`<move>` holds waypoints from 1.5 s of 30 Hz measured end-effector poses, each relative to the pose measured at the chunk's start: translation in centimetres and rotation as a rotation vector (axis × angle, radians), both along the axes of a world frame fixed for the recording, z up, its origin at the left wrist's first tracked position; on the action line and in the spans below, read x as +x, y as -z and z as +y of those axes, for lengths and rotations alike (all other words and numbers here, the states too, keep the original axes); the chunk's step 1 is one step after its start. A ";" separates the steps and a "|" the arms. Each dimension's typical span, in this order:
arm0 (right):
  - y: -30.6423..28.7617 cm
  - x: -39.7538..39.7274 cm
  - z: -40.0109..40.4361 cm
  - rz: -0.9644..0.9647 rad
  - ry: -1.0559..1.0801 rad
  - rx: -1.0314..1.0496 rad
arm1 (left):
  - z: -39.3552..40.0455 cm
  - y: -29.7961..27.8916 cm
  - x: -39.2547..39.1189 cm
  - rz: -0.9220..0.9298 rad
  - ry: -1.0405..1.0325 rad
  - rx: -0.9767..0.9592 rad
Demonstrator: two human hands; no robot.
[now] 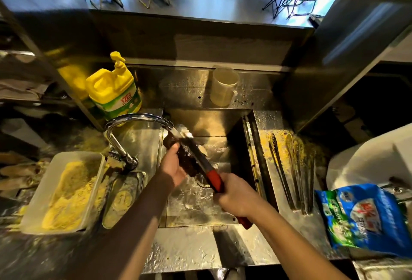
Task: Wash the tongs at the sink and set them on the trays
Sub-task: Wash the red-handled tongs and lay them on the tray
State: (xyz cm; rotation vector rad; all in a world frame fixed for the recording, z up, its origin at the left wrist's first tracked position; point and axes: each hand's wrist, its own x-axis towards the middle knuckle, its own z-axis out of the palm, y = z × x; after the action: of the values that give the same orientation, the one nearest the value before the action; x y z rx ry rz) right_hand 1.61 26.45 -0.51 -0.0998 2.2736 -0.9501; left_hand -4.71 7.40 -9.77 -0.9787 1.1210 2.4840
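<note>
Over the steel sink (247,146) my right hand (236,197) grips the red handle of a pair of metal tongs (197,159), whose tips reach up under the tap (138,119). My left hand (172,166) holds a dark scouring pad (186,157) against the tongs' blades. White foam clings to the tong tips. Several more metal tongs (292,168) lie side by side on the wet counter right of the sink. A small steel tray (124,199) sits left of the sink.
A yellow dish-soap jug (113,88) stands behind the tap, and a clear measuring cup (224,86) behind the sink. A white tub of yellow crumbs (64,192) is at the left. A blue detergent bag (365,215) and a white container (374,159) sit at the right.
</note>
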 end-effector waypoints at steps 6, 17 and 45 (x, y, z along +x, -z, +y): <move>0.2 0.2 -2.0 -0.086 0.213 -0.204 | 2.0 -1.0 -0.8 -0.096 0.105 -0.135; -0.3 -1.4 -3.9 -0.162 0.306 -0.250 | 1.9 -2.3 -4.1 -0.134 -0.022 -0.308; -0.5 -0.2 -0.1 -0.217 0.577 -0.356 | 0.0 0.4 -1.4 -0.193 -0.180 -0.469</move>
State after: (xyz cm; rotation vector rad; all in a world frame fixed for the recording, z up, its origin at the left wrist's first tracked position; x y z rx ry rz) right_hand 1.42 26.39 0.02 0.5071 1.9376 -1.5714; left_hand -6.07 7.39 -10.13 -1.4663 1.6510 2.2301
